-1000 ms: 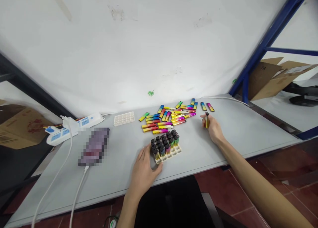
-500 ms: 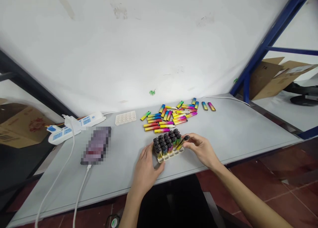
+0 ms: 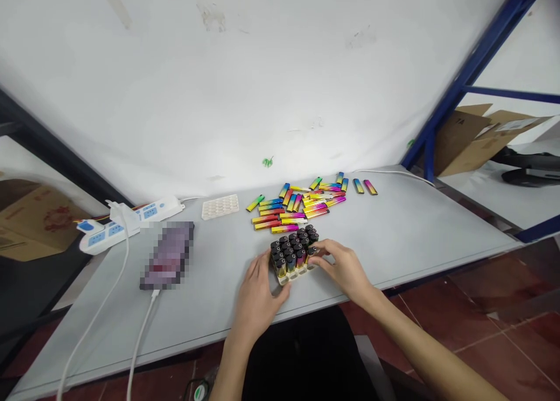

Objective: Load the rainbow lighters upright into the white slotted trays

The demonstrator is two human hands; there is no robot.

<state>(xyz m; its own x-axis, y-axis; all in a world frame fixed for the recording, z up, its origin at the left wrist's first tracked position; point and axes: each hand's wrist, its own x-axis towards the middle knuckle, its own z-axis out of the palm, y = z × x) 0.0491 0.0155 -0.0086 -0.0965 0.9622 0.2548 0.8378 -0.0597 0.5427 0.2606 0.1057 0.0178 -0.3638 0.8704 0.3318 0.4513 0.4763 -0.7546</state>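
Head view, nearest first: the left hand (image 3: 258,296) cups the near left corner of a small pale tray (image 3: 284,281), thumb along its front edge and fingers along its side, in a loose, half-curled hold. Across from it, the right hand (image 3: 345,270) has thumb and forefinger pinched on the black top of one lighter (image 3: 311,253), which stands upright at the tray's right edge. The other fingers are lightly folded.

The tray sits near the front edge of the grey surface (image 3: 415,232). Its pockets are mostly full of lighters (image 3: 292,250), upright and packed close with their black caps up, and a few pockets along the near rim look unfilled.

Each lighter is probably light, stiff and glossy, so it could slip. A pinch at the cap or high on the body seems the surest hold. The tray looks like thin plastic and would likely slide or tip unless it is braced at a corner.

To the left a white cable (image 3: 135,343) runs up to a phone (image 3: 168,255) lying flat. Beyond the phone is a white and blue power strip (image 3: 126,223).

Behind the tray, loose lighters (image 3: 297,206) lie flat in a heap, with two more a little apart on the right. An empty tray (image 3: 220,206) of the same kind rests left of the heap.

Far right, cardboard boxes (image 3: 481,136) sit behind a blue shelf frame (image 3: 464,74).
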